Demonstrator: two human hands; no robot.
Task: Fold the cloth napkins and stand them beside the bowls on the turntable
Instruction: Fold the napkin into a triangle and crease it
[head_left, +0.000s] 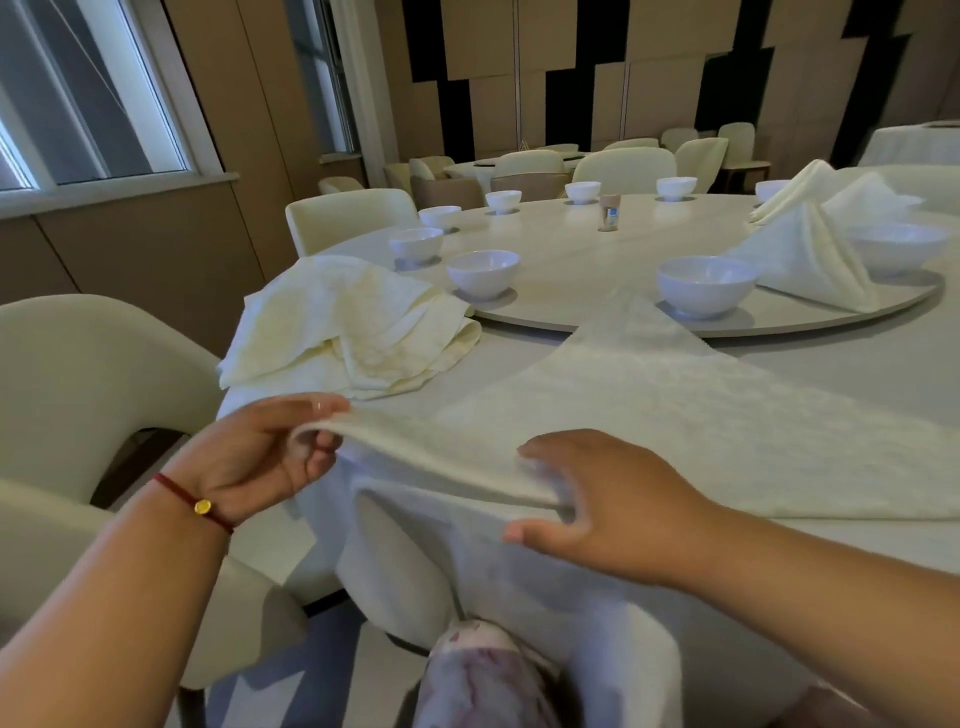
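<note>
I see a cream napkin (649, 410) spread flat on the table (831, 358) in front of me, its far corner reaching the rim of the turntable (597, 260) and its right side running out of view. My left hand (270, 452) pinches the near-left corner between thumb and fingers, lifted just off the tablecloth; the fingertips under the cloth are partly hidden. My right hand (608, 499) takes the near edge — thumb below, fingers curled over the top, so the cloth hides exactly how the tips meet. To the left lies a loose heap of unfolded napkins (348, 332), touching the turntable's edge. On the turntable, white bowls (706, 286) ring the rim, and three folded napkins (810, 254) stand beside the bowls at far right, the rearmost partly hidden by the others. A small brown container (609, 212) stands near the middle — too blurred to read. Chairs (78, 364) flank me, and the lap below is a smeared pattern I cannot make out.
</note>
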